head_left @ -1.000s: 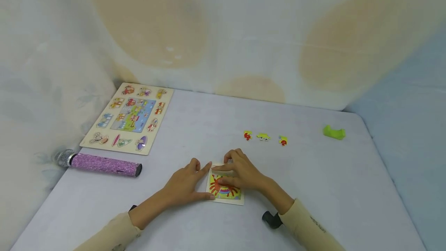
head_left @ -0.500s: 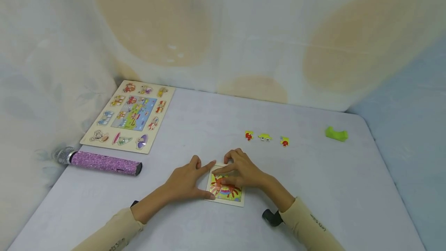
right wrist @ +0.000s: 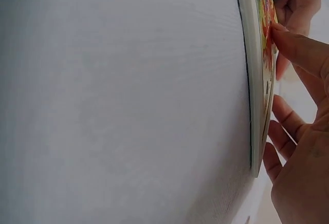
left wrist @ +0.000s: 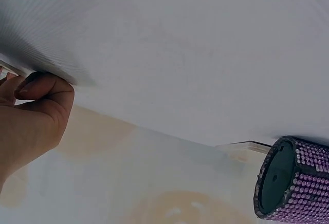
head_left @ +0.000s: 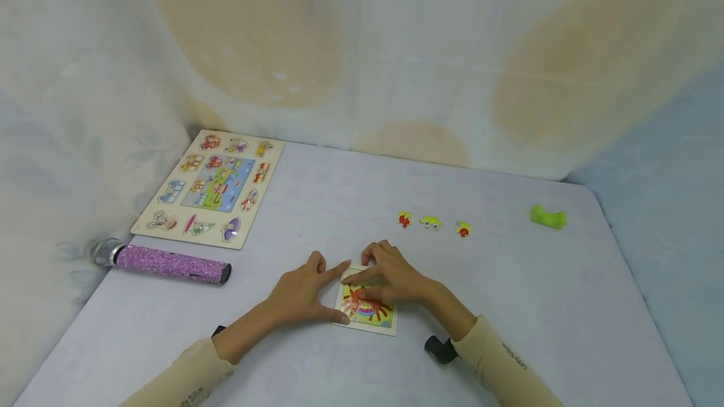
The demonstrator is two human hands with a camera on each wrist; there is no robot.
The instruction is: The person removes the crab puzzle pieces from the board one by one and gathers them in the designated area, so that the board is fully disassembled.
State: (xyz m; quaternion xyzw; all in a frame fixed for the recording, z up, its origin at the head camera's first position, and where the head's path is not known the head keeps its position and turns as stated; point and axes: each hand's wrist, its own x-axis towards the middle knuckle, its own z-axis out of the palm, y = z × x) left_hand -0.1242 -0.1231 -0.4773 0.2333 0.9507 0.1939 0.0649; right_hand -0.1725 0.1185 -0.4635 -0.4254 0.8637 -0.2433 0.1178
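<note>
A small jigsaw puzzle (head_left: 366,311) in a pale frame shows a red crab-like figure on yellow. Its upper part is bare frame, partly behind fingers. My left hand (head_left: 300,294) braces the frame's left side, thumb at the lower corner and index finger at the upper; the other fingers are folded in. From the right, my right hand (head_left: 393,275) reaches over the puzzle. In the right wrist view its thumb (right wrist: 295,47) presses on the picture, while the other fingers lie along the board's far part. Three loose puzzle pieces lie beyond: one red-and-yellow (head_left: 405,219), one with eyes (head_left: 431,223), another red-and-yellow (head_left: 463,229).
At the back left lies a wooden peg puzzle board (head_left: 209,190) with vehicle pictures. A purple glittery microphone (head_left: 170,264) sits in front of it, left of my left hand. A bright green curved block (head_left: 547,217) is at the back right of the table (head_left: 537,306).
The head view has shifted slightly. My left index finger has slid a little along the frame's top corner; my right hand stays over the puzzle, almost unmoved.
</note>
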